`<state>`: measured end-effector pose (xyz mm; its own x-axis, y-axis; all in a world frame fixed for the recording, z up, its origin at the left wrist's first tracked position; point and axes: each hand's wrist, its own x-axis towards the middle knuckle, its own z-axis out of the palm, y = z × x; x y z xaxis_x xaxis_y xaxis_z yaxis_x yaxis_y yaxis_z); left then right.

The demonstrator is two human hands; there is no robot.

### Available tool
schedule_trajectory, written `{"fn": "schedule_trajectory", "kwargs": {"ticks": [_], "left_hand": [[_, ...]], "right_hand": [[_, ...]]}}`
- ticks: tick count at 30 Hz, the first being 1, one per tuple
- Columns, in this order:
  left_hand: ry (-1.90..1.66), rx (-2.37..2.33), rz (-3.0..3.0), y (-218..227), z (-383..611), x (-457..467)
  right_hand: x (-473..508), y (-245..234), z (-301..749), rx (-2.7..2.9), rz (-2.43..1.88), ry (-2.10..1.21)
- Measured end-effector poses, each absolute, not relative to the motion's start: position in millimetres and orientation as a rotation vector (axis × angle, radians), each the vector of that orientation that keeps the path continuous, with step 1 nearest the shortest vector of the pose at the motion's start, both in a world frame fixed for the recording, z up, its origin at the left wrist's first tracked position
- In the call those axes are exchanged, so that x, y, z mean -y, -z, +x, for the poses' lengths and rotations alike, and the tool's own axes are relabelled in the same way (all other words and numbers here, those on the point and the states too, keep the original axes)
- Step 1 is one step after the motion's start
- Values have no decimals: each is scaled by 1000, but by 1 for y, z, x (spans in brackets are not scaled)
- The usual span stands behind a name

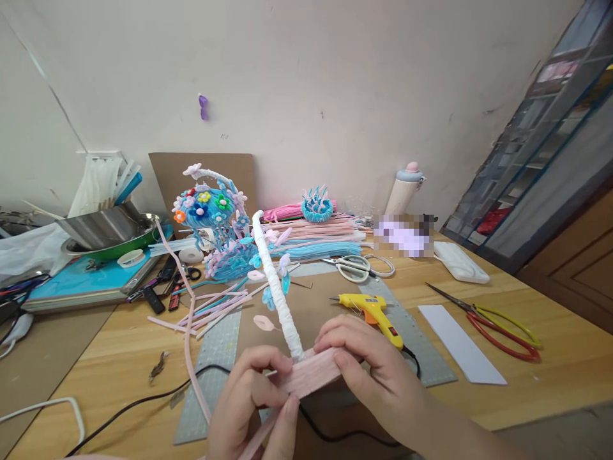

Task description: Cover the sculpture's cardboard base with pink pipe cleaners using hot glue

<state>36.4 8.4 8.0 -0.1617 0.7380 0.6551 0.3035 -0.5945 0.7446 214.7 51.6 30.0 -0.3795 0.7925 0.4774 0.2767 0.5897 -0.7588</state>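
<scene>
Between both hands is a pale pink block-like base point(312, 374), covered in rows of fuzzy pipe cleaner. A white wrapped stem point(274, 278) rises from it, leaning left and bent at its tip. My left hand point(256, 402) is closed on the base's left end, with thumb and fingers pinching it and a pink pipe cleaner point(258, 437) running below. My right hand point(371, 377) grips the right end, fingers over the top and thumb at the front face. Just behind, a yellow hot glue gun point(373, 308) lies near the right fingers. The base's underside is hidden.
A flower-covered pipe cleaner piece point(205, 207) stands at the back left. Pipe cleaner bundles point(320, 231) and white-handled scissors point(354, 268) lie behind. Red-and-yellow-handled scissors point(498, 329) and a white card strip point(460, 344) lie right. A black cable point(143, 402) crosses the cutting mat point(196, 409).
</scene>
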Motion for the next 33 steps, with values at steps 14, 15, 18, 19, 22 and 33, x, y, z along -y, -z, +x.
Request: {"fn": "schedule_trajectory", "kwargs": {"ticks": [14, 15, 18, 19, 22, 33], "left_hand": [[-1658, -1097, 1856, -1, 17, -10], [-1614, -1070, 1903, 0, 12, -10], [-1534, -1034, 1983, 1, 5, -11], [-1543, -1047, 1965, 1, 6, -11], [-1659, -1134, 1822, -1, 17, -10], [-1604, -1069, 1918, -10, 13, -19]], "right_hand": [[-39, -26, 202, 2186, -662, 330], [-39, -24, 200, 2177, -659, 348], [-39, -21, 198, 2168, -670, 367], [-39, -22, 197, 2169, -678, 366], [-39, -23, 197, 2162, -698, 353], [-44, -26, 191, 2151, -726, 402]]}}
